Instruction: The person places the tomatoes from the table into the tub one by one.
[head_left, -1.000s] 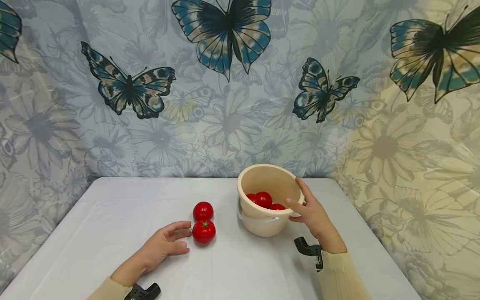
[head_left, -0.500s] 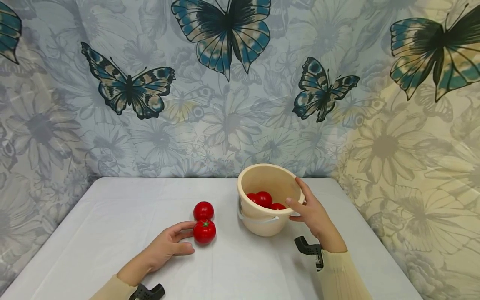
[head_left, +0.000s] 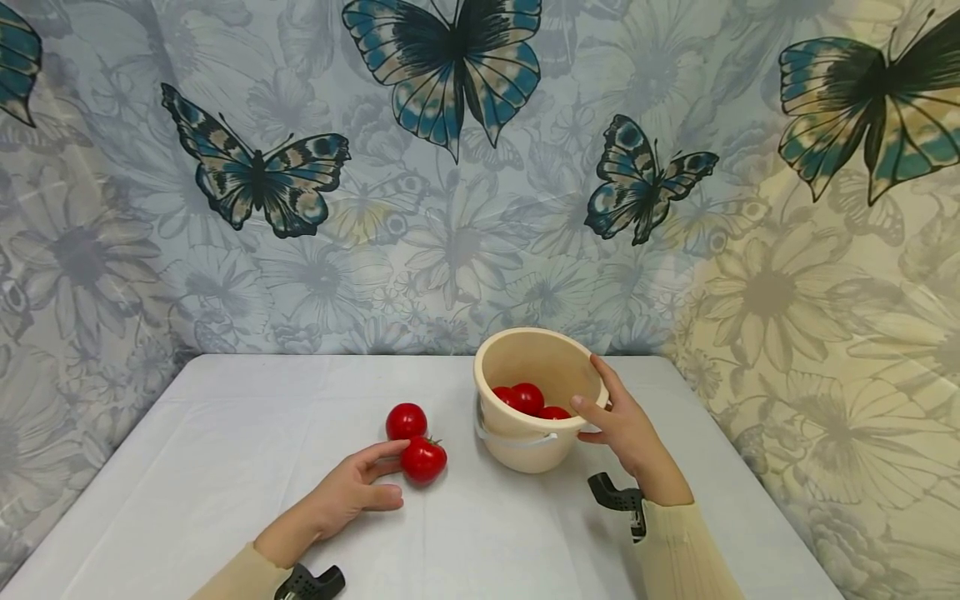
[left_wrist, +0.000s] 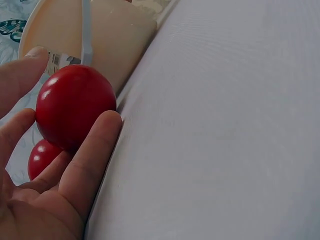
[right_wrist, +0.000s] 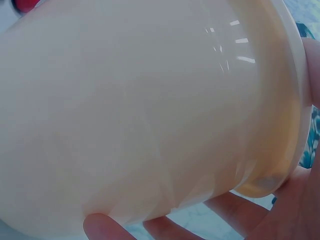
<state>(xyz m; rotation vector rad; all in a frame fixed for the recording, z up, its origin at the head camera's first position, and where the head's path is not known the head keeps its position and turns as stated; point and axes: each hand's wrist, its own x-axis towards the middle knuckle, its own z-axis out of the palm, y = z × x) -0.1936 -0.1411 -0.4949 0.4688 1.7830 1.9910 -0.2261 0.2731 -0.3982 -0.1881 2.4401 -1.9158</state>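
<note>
A red tomato (head_left: 423, 461) with a green stem lies on the white table. Fingers of my left hand (head_left: 345, 496) touch its left side, and the thumb stays apart from it. In the left wrist view, fairly straight fingers lie along the tomato (left_wrist: 75, 107), with the hand not closed round it. Just behind is a second tomato (head_left: 407, 422). My right hand (head_left: 633, 433) grips the rim and side of a cream bucket (head_left: 517, 454), which tilts a little toward me. Several tomatoes (head_left: 528, 399) lie inside it; its bottom is hidden.
A light handle (head_left: 517, 440) hangs across the bucket's front. The white-covered table (head_left: 247, 433) ends at a cloth backdrop (head_left: 450, 275) printed with butterflies and flowers. A black wrist mount (head_left: 618, 496) sits on each forearm.
My left hand has moved right and now touches the front tomato, which has rolled slightly right, its stem turning to the far right. The right hand and bucket have stayed put.
</note>
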